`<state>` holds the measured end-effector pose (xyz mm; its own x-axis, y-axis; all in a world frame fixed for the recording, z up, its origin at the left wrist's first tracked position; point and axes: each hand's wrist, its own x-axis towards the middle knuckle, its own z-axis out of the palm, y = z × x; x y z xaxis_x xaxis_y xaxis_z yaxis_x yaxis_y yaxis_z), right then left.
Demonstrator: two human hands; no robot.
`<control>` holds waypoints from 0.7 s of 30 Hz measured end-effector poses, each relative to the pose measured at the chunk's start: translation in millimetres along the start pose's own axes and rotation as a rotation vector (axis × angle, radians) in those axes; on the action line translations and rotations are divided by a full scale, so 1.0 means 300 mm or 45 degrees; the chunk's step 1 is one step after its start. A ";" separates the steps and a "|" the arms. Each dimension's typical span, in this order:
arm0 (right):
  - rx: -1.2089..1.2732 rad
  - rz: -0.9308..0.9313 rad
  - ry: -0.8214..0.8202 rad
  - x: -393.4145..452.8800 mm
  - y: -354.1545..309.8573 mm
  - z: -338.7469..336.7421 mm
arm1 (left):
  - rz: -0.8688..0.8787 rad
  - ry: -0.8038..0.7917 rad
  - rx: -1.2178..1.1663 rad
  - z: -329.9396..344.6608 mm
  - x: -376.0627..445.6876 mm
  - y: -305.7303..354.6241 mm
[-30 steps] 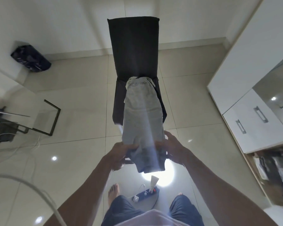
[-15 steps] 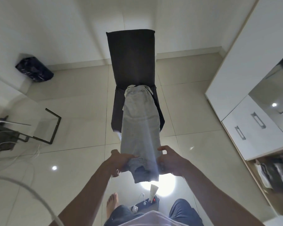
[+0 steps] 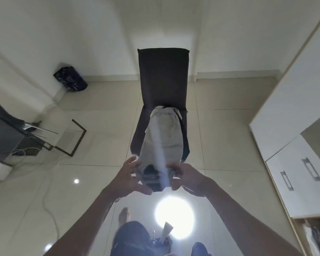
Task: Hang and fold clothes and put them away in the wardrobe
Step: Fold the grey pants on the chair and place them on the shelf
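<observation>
We have the grey garment (image 3: 163, 143) at the centre of the frame, its far end resting on the seat of the dark chair (image 3: 163, 76) and its near end between our hands; the left hand (image 3: 127, 179) touches that end with spread fingers and a thumb beneath, and whether it truly grips we cannot tell; the right hand (image 3: 187, 177) has its fingers curled round the hem. To fold well, we judge, we should keep both corners level, hold the cloth taut, and lay the near end squarely toward the far one. A bright streak runs down the fabric and blurs its seams; the wardrobe (image 3: 292, 111) at the right edge is cut off, its interior unseen.
</observation>
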<state>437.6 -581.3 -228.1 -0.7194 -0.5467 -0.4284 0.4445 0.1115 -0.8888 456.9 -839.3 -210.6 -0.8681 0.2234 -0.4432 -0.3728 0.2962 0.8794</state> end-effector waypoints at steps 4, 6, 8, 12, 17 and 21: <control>-0.352 0.004 0.025 0.091 -0.074 -0.060 | 0.228 0.147 0.630 -0.003 0.107 0.014; -0.476 0.006 0.075 0.160 -0.127 -0.075 | 0.279 0.192 0.741 -0.038 0.204 0.029; -0.629 -0.082 0.227 0.254 -0.171 -0.099 | 0.359 0.228 0.821 -0.097 0.321 0.046; -0.794 -0.187 0.409 0.453 -0.294 -0.175 | 0.426 0.308 0.855 -0.247 0.564 0.151; -0.707 -0.158 0.636 0.698 -0.428 -0.271 | 0.271 0.098 0.628 -0.407 0.830 0.262; -0.333 -0.049 0.796 0.895 -0.490 -0.361 | 0.129 0.195 0.445 -0.474 1.085 0.306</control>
<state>121.3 -654.8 -230.2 -0.9405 0.0191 -0.3392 0.3250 0.3416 -0.8819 93.5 -871.4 -249.3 -0.9435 0.1343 -0.3030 -0.1716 0.5841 0.7933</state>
